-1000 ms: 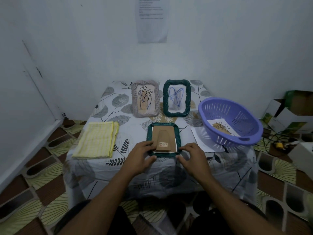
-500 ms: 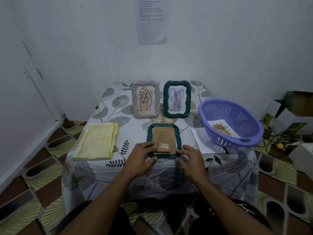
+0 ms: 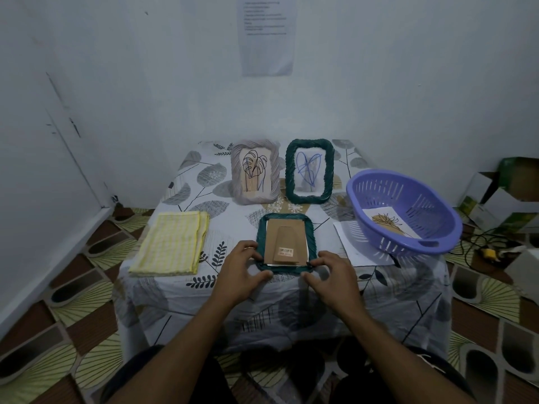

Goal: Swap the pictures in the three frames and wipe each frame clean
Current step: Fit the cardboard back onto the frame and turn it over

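one unreadable sticker (image 3: 286, 251) on face-down green frame (image 3: 310, 233), left hand (image 3: 243, 268), right hand (image 3: 332, 275) still pinching its near corners

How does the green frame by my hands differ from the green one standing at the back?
The back green frame stands upright, showing a blue drawing; the near green frame lies face down, brown backing up. The left hand and right hand hold the near green frame's corners; the back one is untouched. Both have dark green twisted rims.
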A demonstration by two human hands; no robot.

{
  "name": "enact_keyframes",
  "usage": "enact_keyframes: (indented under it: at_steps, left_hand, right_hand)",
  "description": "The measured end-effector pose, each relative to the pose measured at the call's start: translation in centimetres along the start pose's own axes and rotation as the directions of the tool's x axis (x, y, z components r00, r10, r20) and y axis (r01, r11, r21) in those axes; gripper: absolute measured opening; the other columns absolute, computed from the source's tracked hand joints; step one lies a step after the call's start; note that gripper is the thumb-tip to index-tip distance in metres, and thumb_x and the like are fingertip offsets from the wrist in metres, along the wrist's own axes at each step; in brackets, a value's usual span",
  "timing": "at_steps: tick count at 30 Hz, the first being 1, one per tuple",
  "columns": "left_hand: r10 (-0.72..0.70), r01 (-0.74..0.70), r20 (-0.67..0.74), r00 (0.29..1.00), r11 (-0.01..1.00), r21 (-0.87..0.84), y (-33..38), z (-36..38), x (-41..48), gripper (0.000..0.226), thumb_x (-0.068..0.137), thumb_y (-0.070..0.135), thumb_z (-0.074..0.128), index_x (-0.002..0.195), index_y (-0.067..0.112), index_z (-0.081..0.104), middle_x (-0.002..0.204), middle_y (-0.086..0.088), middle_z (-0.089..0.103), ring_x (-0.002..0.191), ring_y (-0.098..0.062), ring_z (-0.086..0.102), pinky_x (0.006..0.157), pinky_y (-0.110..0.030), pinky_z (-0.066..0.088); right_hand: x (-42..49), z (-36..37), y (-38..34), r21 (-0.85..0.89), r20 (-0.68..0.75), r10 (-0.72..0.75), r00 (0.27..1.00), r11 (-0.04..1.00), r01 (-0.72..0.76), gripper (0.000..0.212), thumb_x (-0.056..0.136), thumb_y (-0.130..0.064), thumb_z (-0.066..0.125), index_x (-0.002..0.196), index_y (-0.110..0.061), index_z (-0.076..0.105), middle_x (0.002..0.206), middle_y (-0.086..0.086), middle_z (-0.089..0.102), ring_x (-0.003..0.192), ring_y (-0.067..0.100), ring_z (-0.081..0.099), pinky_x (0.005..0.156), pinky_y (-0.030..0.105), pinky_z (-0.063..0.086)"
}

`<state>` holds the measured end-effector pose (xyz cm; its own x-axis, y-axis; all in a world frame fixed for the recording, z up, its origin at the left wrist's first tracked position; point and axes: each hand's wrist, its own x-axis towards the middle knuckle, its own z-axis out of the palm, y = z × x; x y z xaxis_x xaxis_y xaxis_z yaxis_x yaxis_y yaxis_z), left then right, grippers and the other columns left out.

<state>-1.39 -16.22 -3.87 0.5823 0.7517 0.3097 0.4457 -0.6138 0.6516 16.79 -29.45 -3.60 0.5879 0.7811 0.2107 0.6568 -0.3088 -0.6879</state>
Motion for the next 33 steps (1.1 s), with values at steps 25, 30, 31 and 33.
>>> enact_keyframes:
  at_steps: [25,30,31,33]
  left_hand:
    - [0.003,-0.032,0.253,0.967,0.993,0.111,4.5,1.2,6.6,0.055,0.096,0.056,0.032,0.105,0.015,0.067,0.114,-0.004,0.061,0.106,-0.023,0.056,0.086,-0.034,0.044]
    - [-0.197,0.157,0.259,0.946,0.973,0.169,6.6,1.2,7.8,0.093,0.069,0.088,0.028,0.130,0.023,0.054,0.134,-0.006,0.048,0.121,-0.025,0.049,0.098,-0.042,0.044]
    - [-0.206,0.178,0.263,0.942,0.976,0.129,7.2,0.8,8.0,0.093,0.069,0.086,0.038,0.135,0.021,0.050,0.139,-0.005,0.046,0.123,-0.024,0.048,0.100,-0.044,0.044]
    - [-0.205,0.217,0.231,0.951,0.976,-0.030,8.5,-0.2,8.1,0.083,0.072,0.071,0.059,0.136,0.020,0.047,0.133,0.001,0.052,0.120,-0.020,0.051,0.099,-0.042,0.046]
  right_hand:
    - [7.2,-1.4,-2.9,0.277,0.127,0.329,0.936,0.894,-0.352,0.029,0.093,-0.018,0.040,0.118,-0.026,0.053,0.099,0.009,0.064,0.080,0.024,0.061,0.067,0.034,0.049]
    - [7.7,-1.6,-3.9,0.715,0.206,0.384,0.900,0.569,-0.406,0.024,0.100,-0.022,0.037,0.113,-0.016,0.055,0.096,0.008,0.066,0.082,0.022,0.059,0.071,0.037,0.050]
    - [7.7,-2.0,-4.3,0.779,0.237,0.350,0.906,0.489,-0.393,0.025,0.102,-0.024,0.035,0.115,-0.015,0.054,0.097,0.007,0.067,0.084,0.021,0.060,0.073,0.034,0.048]
    - [7.8,-2.7,-5.0,0.844,0.291,0.260,0.921,0.382,-0.375,0.033,0.104,-0.034,0.032,0.123,-0.017,0.053,0.108,0.006,0.071,0.104,0.020,0.063,0.088,0.037,0.049]
